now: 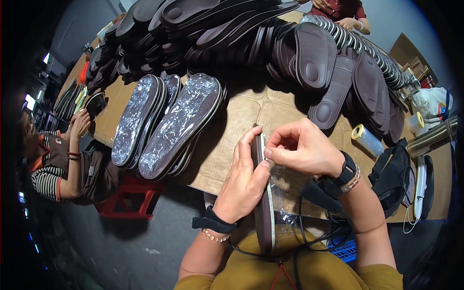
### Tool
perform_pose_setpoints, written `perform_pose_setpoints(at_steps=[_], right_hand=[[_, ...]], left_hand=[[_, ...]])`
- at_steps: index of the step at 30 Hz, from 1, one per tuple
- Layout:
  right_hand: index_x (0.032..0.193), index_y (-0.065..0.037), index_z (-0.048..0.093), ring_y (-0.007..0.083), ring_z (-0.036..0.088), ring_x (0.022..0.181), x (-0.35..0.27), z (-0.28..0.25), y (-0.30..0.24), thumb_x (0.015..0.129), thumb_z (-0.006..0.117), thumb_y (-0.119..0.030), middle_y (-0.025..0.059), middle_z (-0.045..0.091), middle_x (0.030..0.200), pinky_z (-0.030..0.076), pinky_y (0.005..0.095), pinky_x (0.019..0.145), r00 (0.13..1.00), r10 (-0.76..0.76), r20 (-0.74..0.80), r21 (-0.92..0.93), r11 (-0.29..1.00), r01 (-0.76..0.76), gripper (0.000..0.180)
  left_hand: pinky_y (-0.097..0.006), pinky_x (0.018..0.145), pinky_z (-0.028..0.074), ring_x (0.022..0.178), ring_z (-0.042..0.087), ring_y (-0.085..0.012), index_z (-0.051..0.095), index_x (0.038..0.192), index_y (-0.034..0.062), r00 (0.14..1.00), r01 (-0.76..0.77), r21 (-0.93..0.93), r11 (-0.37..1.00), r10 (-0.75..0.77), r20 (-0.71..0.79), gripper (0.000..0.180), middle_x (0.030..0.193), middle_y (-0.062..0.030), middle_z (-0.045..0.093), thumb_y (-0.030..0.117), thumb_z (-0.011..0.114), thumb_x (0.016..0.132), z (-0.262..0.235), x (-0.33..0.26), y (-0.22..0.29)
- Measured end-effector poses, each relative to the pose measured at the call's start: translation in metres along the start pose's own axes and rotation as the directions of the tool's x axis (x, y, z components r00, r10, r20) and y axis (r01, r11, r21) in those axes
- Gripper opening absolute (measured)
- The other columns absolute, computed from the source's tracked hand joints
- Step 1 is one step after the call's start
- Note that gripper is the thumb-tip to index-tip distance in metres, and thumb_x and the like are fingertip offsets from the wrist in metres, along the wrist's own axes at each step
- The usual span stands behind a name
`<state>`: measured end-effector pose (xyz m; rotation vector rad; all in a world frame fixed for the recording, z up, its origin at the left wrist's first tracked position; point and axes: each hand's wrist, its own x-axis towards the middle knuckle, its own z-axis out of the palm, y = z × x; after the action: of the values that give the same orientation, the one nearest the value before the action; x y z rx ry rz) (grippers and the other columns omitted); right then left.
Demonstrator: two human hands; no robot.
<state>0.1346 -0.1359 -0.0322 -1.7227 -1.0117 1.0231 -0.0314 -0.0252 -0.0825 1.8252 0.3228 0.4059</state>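
Grips a long, dark-brown shoe sole with a pale edge (263, 227) in the left hand (241, 188), wrapping fingers round the brown side and pressing the thumb near the pale edge. Keeps it edge-on, partly over the near edge of the cardboard-covered table (253, 108) and reaching down to the mustard-yellow top (232, 273). Brings the right hand's (309, 152) thumb and forefinger close together at the pale edge; cannot tell whether anything is caught between. Lets clear, crinkled plastic film (288, 218) hang beside the sole. Wears black fabric straps and beaded bracelets on both wrists. Faces stacks of similar soles wrapped in shiny clear film (179, 128), a large heap of bare dark-brown soles (316, 53) and, at right, a clear film roll with a yellow-rimmed core (367, 140). Shares the space with a seated co-worker in striped sleeves (46, 179) at left, near a red plastic stool (128, 198).
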Motion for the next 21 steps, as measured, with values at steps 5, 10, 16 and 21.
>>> perform_pose_setpoints(at_steps=[5, 10, 16, 21], right_hand=[[0.089, 0.0, 0.074, 0.0005, 0.056, 0.068, 0.0, 0.001, 0.001, 0.092, 0.078, -0.015, -0.0048, 0.065, 0.075, 0.045, 0.0197, 0.061, 1.0, -0.002, -0.025, 0.012, 1.0, 0.002, 0.016], [0.086, 0.0, 0.073, 0.0024, 0.057, 0.066, -0.001, 0.005, 0.005, 0.091, 0.076, -0.012, -0.0024, 0.066, 0.072, 0.046, 0.0218, 0.06, 0.994, -0.084, -0.067, 0.024, 0.996, 0.085, 0.014], [0.088, 0.002, 0.069, 0.0093, 0.062, 0.068, -0.004, 0.013, 0.01, 0.09, 0.073, -0.008, 0.0044, 0.065, 0.075, 0.05, 0.0265, 0.061, 0.944, -0.291, -0.156, -0.124, 0.954, 0.274, 0.011], [0.093, 0.003, 0.067, 0.0175, 0.068, 0.07, -0.005, 0.017, 0.011, 0.088, 0.073, -0.004, 0.0099, 0.064, 0.08, 0.054, 0.031, 0.063, 0.879, -0.439, -0.185, -0.284, 0.88, 0.38, 0.01]], left_hand=[[-0.047, 0.123, 0.032, 0.147, 0.039, -0.0435, 0.025, 0.159, -0.0008, 1.0, 0.0, -0.007, 1.0, 0.0, 0.019, 0.071, 0.156, -0.0288, 0.037, 0.028, 0.051, 0.099, 0.001, -0.002, -0.001], [-0.048, 0.123, 0.032, 0.148, 0.038, -0.0435, 0.025, 0.159, -0.0016, 1.0, -0.007, -0.032, 0.999, 0.008, 0.025, 0.071, 0.156, -0.029, 0.037, 0.03, 0.05, 0.1, 0.001, -0.002, -0.001], [-0.048, 0.123, 0.032, 0.148, 0.038, -0.0441, 0.025, 0.158, -0.0027, 0.998, -0.054, 0.015, 0.998, 0.054, 0.017, 0.071, 0.156, -0.029, 0.036, 0.028, 0.049, 0.099, 0.001, -0.001, -0.002], [-0.048, 0.123, 0.032, 0.148, 0.038, -0.0438, 0.025, 0.158, -0.0035, 1.0, -0.026, 0.006, 1.0, 0.026, 0.008, 0.071, 0.156, -0.0291, 0.037, 0.025, 0.05, 0.098, 0.002, -0.001, -0.002]])
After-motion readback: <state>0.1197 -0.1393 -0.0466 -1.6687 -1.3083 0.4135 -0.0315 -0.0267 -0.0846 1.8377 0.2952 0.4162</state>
